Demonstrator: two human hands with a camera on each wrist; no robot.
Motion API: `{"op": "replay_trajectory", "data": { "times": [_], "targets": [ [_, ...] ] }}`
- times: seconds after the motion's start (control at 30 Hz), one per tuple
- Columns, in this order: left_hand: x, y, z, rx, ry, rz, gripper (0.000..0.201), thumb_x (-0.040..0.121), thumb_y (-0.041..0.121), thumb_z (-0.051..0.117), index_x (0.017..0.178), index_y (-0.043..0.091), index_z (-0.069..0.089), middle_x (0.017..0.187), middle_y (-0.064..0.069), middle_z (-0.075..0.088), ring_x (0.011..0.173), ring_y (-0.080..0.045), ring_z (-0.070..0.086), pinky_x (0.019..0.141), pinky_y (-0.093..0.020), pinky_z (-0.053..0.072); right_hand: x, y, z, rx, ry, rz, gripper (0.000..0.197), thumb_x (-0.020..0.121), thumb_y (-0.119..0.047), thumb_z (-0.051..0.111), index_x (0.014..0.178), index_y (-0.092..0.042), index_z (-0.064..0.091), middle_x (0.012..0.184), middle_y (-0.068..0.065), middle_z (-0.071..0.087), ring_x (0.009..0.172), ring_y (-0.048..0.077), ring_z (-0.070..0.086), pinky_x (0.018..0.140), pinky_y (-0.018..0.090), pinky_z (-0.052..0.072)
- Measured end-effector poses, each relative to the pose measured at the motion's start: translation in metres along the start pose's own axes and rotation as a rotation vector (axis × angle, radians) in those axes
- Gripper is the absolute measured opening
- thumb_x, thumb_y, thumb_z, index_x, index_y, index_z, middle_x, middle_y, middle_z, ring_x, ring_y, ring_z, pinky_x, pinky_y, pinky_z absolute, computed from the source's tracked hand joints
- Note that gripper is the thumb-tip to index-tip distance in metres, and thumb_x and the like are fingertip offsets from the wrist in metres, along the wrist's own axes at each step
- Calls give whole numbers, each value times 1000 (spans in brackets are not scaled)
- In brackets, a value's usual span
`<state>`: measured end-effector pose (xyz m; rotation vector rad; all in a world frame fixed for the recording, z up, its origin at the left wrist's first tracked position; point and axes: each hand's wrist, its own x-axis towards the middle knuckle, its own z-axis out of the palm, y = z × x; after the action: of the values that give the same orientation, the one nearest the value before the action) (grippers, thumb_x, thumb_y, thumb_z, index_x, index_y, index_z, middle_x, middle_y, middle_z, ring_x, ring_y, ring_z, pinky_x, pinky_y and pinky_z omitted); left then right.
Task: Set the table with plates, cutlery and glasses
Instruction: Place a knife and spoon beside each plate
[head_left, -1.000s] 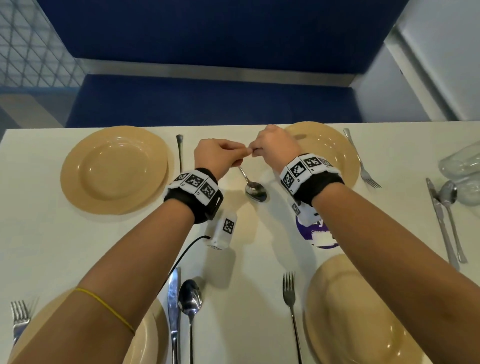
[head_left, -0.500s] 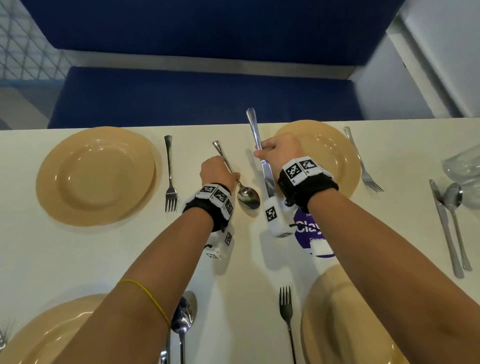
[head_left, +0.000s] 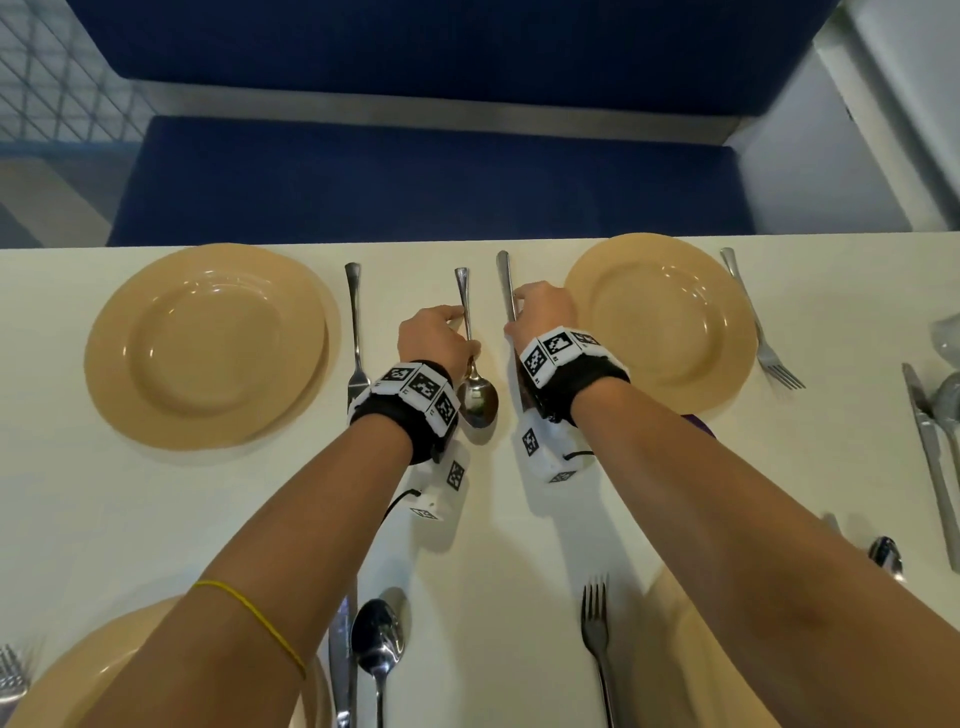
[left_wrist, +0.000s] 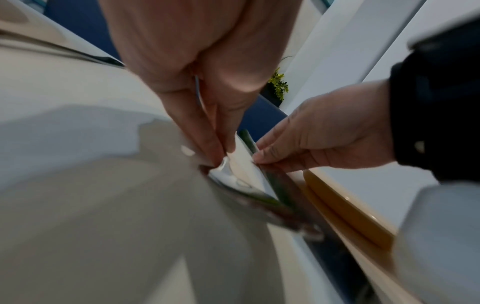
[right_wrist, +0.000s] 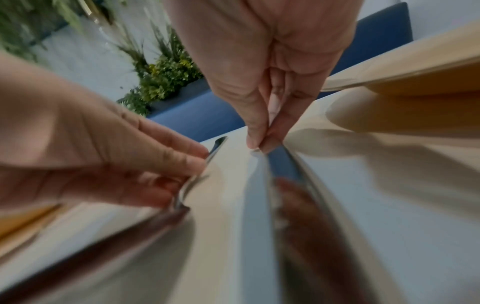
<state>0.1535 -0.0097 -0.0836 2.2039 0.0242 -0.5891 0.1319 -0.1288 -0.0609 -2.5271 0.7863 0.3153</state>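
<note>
Laying cutlery for the far-right place setting, upper centre of the head view. Left hand (head_left: 434, 338) pinching the handle of a spoon (head_left: 475, 374), bowl toward the bottom of the frame, resting on the table (head_left: 519, 545). Right hand (head_left: 543, 312) pinching a table knife (head_left: 506, 291) by the handle, just left of the upper-right plate (head_left: 660, 322); blade hidden under the wrist. Both pieces parallel, close together, apparently down on the surface or nearly so.

Next move, by judgement: ease both pinches open without nudging the pieces, keeping knife beside the plate and spoon outside it. Glasses likely to follow: clear glassware (head_left: 945, 338) at the right edge, not yet distributed, beside a spare knife (head_left: 930, 441).

Elsewhere: upper-left plate (head_left: 208, 343) with 1 fork (head_left: 355, 332) to its right; another fork (head_left: 761, 327) right of the upper-right plate; 2 more plates with cutlery partly in view along the bottom edge.

Surface: smooth cream tabletop, hard and slippery-looking. Beyond it, a blue upholstered bench (head_left: 415, 176) against a blue wall, white panelling upper right; green plants (right_wrist: 166, 76) in the right wrist view.
</note>
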Motion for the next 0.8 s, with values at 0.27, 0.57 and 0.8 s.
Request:
{"op": "replay_trajectory", "data": {
  "times": [0.27, 0.57, 0.8],
  "targets": [
    [8, 15, 7, 39, -49, 38, 51, 78, 9, 72, 127, 14, 59, 106, -14, 71, 96, -29, 69, 91, -37, 54, -1, 10, 6, -106, 48, -109, 29, 92, -6, 55, 120, -7, 61, 115, 14, 61, 107, 26, 60, 90, 31, 50],
    [14, 26, 18, 52, -74, 54, 49, 79, 8, 70, 126, 14, 60, 106, -15, 71, 95, -29, 69, 91, -37, 54, 2, 12, 4, -105, 48, -122, 25, 90, -9, 56, 114, -6, 63, 114, 14, 60, 106, 26, 58, 78, 26, 42],
    [11, 25, 19, 83, -80, 76, 46, 83, 8, 67, 127, 14, 59, 109, -14, 71, 97, -27, 68, 93, -34, 52, -1, 13, 4, -123, 56, -136, 26, 91, -9, 55, 116, -6, 62, 114, 14, 59, 107, 27, 58, 84, 29, 46]
  ]
}}
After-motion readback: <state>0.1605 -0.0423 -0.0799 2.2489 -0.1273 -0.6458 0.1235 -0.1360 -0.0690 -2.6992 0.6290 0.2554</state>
